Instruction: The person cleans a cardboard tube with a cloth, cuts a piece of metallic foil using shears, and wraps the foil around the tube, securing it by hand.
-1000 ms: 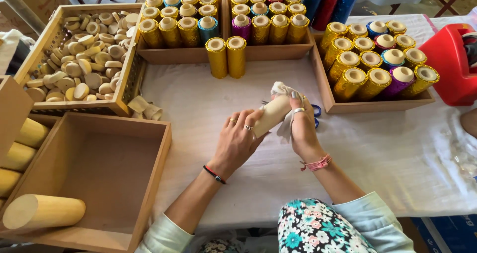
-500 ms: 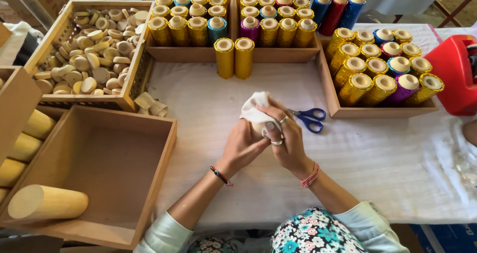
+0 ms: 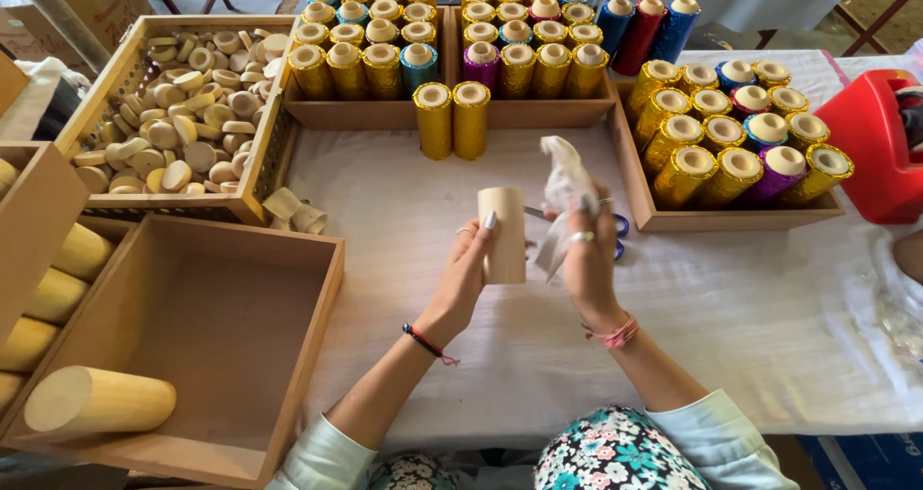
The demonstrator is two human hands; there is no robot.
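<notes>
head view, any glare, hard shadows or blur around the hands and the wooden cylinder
Head view: even, soft daylight, only faint shadows on the white tablecloth; small bright glints on the gold foil spools; the left hand, right hand, wooden cylinder and white cloth look sharp, the cloth's edge slightly soft; wide-angle lens bends the tray edges near the frame sides.
</notes>
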